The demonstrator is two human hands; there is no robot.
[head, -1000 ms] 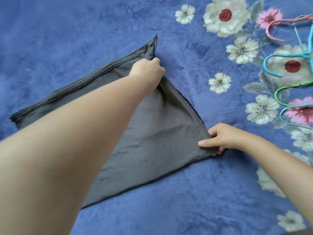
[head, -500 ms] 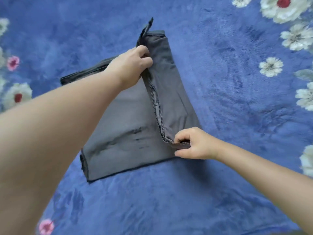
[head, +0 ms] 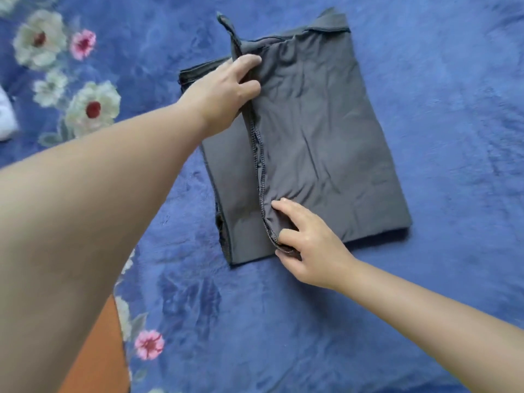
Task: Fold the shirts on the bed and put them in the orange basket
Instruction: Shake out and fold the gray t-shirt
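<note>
A dark grey shirt [head: 317, 131] lies on the blue flowered bed cover [head: 439, 109], folded over into a rough rectangle. Its stitched hem edge runs down the left part of the top layer. My left hand [head: 226, 89] pinches that hem edge near its far end. My right hand [head: 309, 239] pinches the same edge at the near end, with the index finger stretched out on the cloth. An orange corner, probably the basket [head: 99, 361], shows at the bottom left, partly hidden behind my left forearm.
A white piece of cloth [head: 7, 117] peeks in at the left edge. Flower prints cover the left side of the bed cover. Plain blue cover stretches to the right of the shirt and in front of it.
Both hands carried the shirt's right side over to the left, folding it onto itself. The shirt now lies as a narrower rectangle. The view swung left, so the hangers are out of sight.
</note>
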